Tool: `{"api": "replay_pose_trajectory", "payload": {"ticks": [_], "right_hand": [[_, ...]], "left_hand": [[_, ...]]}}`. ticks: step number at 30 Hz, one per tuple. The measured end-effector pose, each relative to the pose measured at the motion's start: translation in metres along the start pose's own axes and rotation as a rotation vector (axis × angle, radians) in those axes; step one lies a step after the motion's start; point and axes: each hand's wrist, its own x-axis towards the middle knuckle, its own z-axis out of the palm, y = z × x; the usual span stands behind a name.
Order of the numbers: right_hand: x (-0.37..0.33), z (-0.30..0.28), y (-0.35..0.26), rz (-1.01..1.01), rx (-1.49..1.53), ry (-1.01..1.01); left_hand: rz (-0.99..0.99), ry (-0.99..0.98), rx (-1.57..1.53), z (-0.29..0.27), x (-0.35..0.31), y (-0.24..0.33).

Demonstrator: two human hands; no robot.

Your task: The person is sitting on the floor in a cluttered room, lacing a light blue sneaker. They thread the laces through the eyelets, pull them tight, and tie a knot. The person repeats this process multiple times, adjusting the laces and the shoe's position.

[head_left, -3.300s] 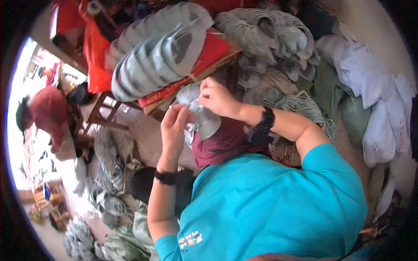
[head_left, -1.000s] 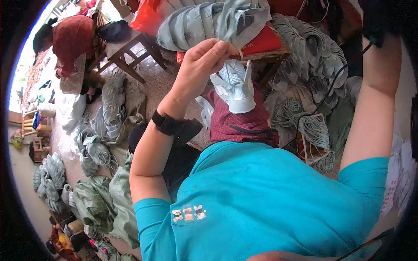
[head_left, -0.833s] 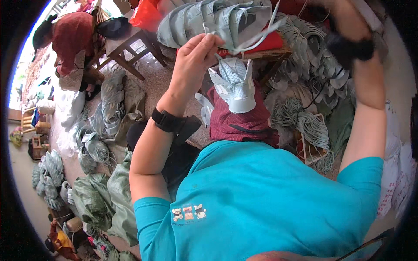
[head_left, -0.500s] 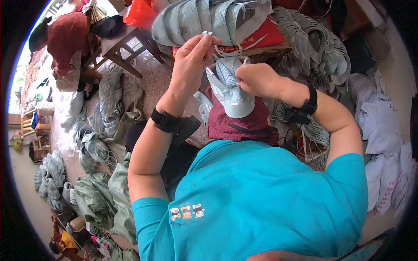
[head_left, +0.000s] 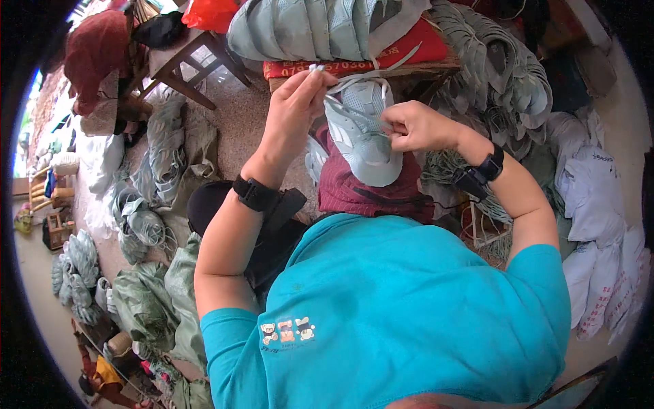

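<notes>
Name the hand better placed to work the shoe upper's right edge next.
Probably the right hand: it is at that edge of the shoe upper, while the left hand pinches something small and white.

Head view, one, wide fisheye, left of a head-worn pair. We looked steeply down from just above the teal shirt [head_left: 409, 300], picture upright, facing out past its front. Nearest to us lay the shirt; beyond it, near, the left hand [head_left: 294, 102] and right hand [head_left: 424, 127]; farther beyond, the wooden bench [head_left: 443, 67]. Straight edges bowed toward a dark round rim.
</notes>
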Motion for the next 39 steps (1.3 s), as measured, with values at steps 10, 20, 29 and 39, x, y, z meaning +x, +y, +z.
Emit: {"api": "replay_pose_trajectory", "payload": {"ticks": [10, 20, 29, 39], "right_hand": [[0.005, 0.025, -0.014, 0.135, 0.222, 0.231], [0.041, 0.059, -0.045, -0.063, -0.096, 0.477], [0.033, -0.029, -0.015, -0.059, 1.201, 0.38], [-0.099, -0.149, 0.134, 0.326, 1.62, 0.985]], "left_hand": [[-0.122, 0.354, -0.279, -0.059, -0.009, -0.009], [0.1, 0.078, -0.238, 0.0, 0.001, 0.034], [0.172, 0.107, -0.689, -0.084, -0.02, 0.039], [0.009, 0.662, -0.644, -0.258, -0.106, 0.045]]}}
